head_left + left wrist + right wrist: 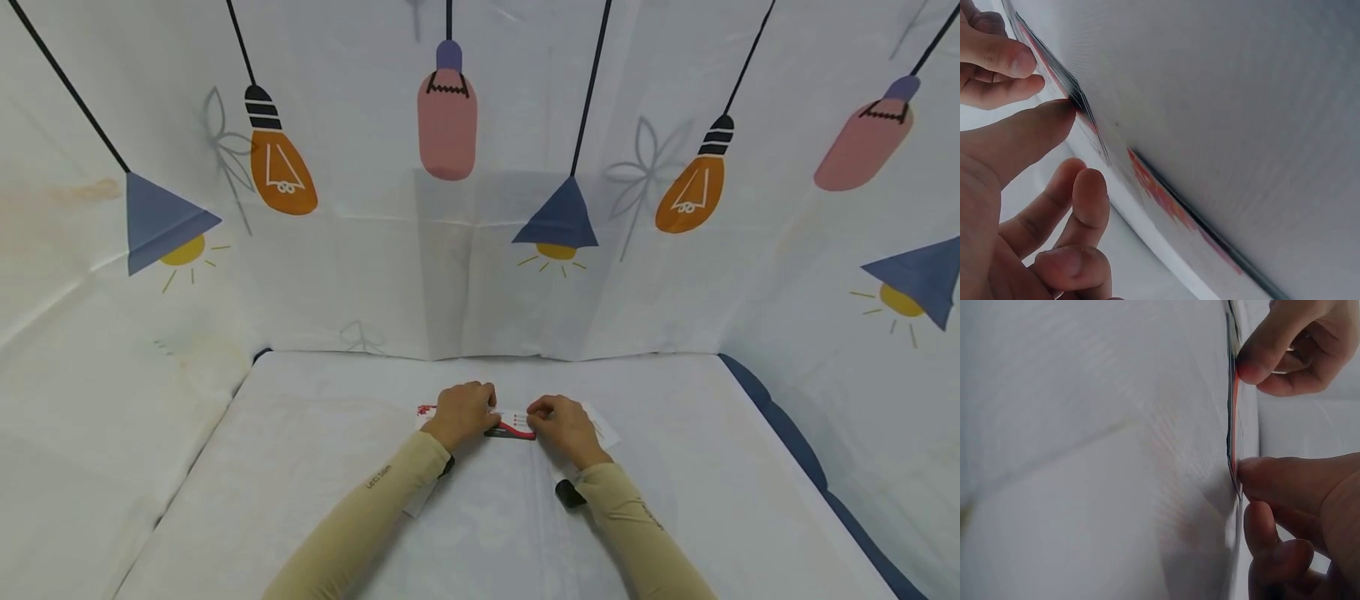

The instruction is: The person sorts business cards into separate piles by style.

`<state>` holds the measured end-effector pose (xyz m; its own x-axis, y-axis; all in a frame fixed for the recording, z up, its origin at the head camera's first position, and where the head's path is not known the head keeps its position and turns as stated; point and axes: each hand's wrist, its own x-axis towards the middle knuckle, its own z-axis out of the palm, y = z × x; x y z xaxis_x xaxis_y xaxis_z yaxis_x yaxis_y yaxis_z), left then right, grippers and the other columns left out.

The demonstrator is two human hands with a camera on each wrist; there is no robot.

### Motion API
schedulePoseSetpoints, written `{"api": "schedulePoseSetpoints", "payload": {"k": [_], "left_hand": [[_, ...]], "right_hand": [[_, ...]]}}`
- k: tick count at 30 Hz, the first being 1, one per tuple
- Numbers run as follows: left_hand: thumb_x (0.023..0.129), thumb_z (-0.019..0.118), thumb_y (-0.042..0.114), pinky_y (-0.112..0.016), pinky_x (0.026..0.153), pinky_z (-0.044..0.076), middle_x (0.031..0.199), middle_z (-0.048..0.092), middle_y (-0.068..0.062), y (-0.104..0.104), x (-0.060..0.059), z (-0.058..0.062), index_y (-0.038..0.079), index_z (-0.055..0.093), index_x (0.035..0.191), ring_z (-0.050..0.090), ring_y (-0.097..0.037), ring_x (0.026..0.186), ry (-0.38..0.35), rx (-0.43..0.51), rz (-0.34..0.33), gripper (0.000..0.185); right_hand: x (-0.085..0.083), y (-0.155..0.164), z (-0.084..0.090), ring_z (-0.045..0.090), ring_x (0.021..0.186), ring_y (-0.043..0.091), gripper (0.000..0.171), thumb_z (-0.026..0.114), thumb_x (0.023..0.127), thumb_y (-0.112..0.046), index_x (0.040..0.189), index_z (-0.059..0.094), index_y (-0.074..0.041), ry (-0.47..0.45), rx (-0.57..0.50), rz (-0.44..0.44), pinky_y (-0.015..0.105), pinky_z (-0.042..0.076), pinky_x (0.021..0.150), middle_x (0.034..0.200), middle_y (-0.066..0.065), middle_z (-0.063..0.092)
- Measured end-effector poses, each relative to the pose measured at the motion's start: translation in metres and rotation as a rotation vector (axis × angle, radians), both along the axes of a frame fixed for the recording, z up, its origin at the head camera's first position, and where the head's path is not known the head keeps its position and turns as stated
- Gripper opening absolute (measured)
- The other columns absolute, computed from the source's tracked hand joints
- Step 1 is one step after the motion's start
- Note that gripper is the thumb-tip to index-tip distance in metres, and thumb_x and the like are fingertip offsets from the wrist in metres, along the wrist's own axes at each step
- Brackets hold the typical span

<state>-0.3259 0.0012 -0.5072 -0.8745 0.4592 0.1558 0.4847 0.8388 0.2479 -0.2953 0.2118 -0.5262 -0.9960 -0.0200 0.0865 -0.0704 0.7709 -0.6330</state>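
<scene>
Step in hand: As both hands met at the middle of the table [675,500], I judged the work to be at the stage of handling a flat printed card [516,423], either creasing it or lifting its edge; I could not tell which.
Left hand: The left hand [463,412] rested knuckles-up over the card's left part. In the left wrist view its thumb [1029,134] pressed against the card's edge [1079,103] while the other fingers [1088,206] curled loosely beside it, so I recorded it as pinching the card.
Right hand: The right hand [561,423] sat over the card's right part. In the right wrist view a fingertip [1260,478] touched the thin red and dark edge [1233,425], with the left hand's fingertip [1254,365] on the same edge further along. I recorded it as gripping the card.
Card position: The card lay on the white cloth directly between and under the two hands, its red and black print showing in the gap between them.
Next move, in my judgement: It called for even pressure from both thumbs along the one edge, as the card looked thin and liable to slip or buckle.
Other items: A white paper [603,429] lay partly under the right hand, and a small black object [569,493] sat by the right forearm.
</scene>
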Motion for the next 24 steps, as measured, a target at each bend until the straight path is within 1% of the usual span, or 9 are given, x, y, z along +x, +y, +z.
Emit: {"api": "schedulePoseSetpoints", "payload": {"k": [3, 6, 10, 12, 15, 17, 20, 24], "left_hand": [[0.085, 0.080, 0.031, -0.032, 0.055, 0.046, 0.073, 0.060, 0.006, 0.000, 0.000, -0.002, 0.016, 0.069, 0.093, 0.055, -0.011, 0.063, -0.019, 0.025, -0.005, 0.020], [0.086, 0.079, 0.030, -0.031, 0.056, 0.045, 0.074, 0.059, 0.007, 0.000, -0.001, -0.003, 0.015, 0.069, 0.098, 0.054, -0.010, 0.064, -0.059, 0.070, -0.018, 0.021], [0.089, 0.077, 0.030, -0.029, 0.057, 0.045, 0.078, 0.062, 0.009, -0.003, -0.002, -0.003, 0.015, 0.069, 0.103, 0.055, -0.007, 0.063, -0.130, 0.171, -0.027, 0.022], [0.090, 0.075, 0.032, -0.029, 0.059, 0.045, 0.081, 0.064, 0.011, -0.006, -0.002, -0.001, 0.018, 0.069, 0.104, 0.056, -0.006, 0.063, -0.164, 0.241, -0.017, 0.021], [0.091, 0.074, 0.033, -0.030, 0.062, 0.045, 0.083, 0.066, 0.011, -0.012, -0.001, 0.007, 0.020, 0.070, 0.105, 0.057, -0.008, 0.063, -0.198, 0.358, -0.001, 0.019], [0.091, 0.073, 0.031, -0.032, 0.063, 0.044, 0.084, 0.067, 0.010, -0.015, 0.000, 0.013, 0.019, 0.071, 0.105, 0.056, -0.009, 0.065, -0.195, 0.412, -0.006, 0.019], [0.092, 0.071, 0.030, -0.031, 0.061, 0.043, 0.086, 0.068, 0.009, -0.017, 0.003, 0.021, 0.016, 0.071, 0.109, 0.055, -0.011, 0.065, -0.191, 0.440, -0.020, 0.022], [0.093, 0.070, 0.031, -0.029, 0.059, 0.041, 0.088, 0.068, 0.009, -0.014, 0.005, 0.025, 0.015, 0.070, 0.113, 0.053, -0.010, 0.064, -0.187, 0.422, -0.039, 0.026]], "right_hand": [[0.001, 0.002, -0.001, 0.055, 0.080, 0.014, 0.012, 0.077, 0.084, -0.016, 0.095, 0.076, -0.018, 0.001, -0.001, 0.002, 0.035, 0.045, 0.073, 0.084, -0.006, 0.064], [0.005, 0.008, -0.001, 0.054, 0.078, 0.014, 0.015, 0.075, 0.085, -0.015, 0.100, 0.076, -0.017, -0.001, -0.019, -0.007, 0.034, 0.044, 0.070, 0.086, -0.005, 0.064], [0.014, 0.022, 0.008, 0.053, 0.074, 0.015, 0.019, 0.075, 0.089, -0.015, 0.108, 0.075, -0.014, 0.018, -0.062, -0.032, 0.032, 0.043, 0.065, 0.091, -0.002, 0.066], [0.018, 0.031, 0.014, 0.054, 0.072, 0.015, 0.021, 0.075, 0.091, -0.016, 0.112, 0.074, -0.011, 0.046, -0.083, -0.038, 0.031, 0.043, 0.062, 0.092, 0.000, 0.067], [0.024, 0.046, 0.024, 0.055, 0.068, 0.015, 0.024, 0.074, 0.093, -0.018, 0.116, 0.072, -0.010, 0.086, -0.088, -0.047, 0.029, 0.044, 0.058, 0.095, 0.003, 0.068], [0.029, 0.056, 0.028, 0.055, 0.068, 0.015, 0.025, 0.073, 0.093, -0.020, 0.117, 0.072, -0.010, 0.102, -0.080, -0.067, 0.028, 0.044, 0.056, 0.096, 0.004, 0.068], [0.037, 0.069, 0.033, 0.056, 0.070, 0.015, 0.027, 0.072, 0.094, -0.021, 0.118, 0.071, -0.010, 0.099, -0.059, -0.099, 0.028, 0.044, 0.055, 0.098, 0.005, 0.068], [0.045, 0.082, 0.036, 0.056, 0.073, 0.018, 0.029, 0.071, 0.094, -0.023, 0.120, 0.069, -0.010, 0.072, -0.035, -0.137, 0.029, 0.045, 0.056, 0.102, 0.007, 0.067]]}}
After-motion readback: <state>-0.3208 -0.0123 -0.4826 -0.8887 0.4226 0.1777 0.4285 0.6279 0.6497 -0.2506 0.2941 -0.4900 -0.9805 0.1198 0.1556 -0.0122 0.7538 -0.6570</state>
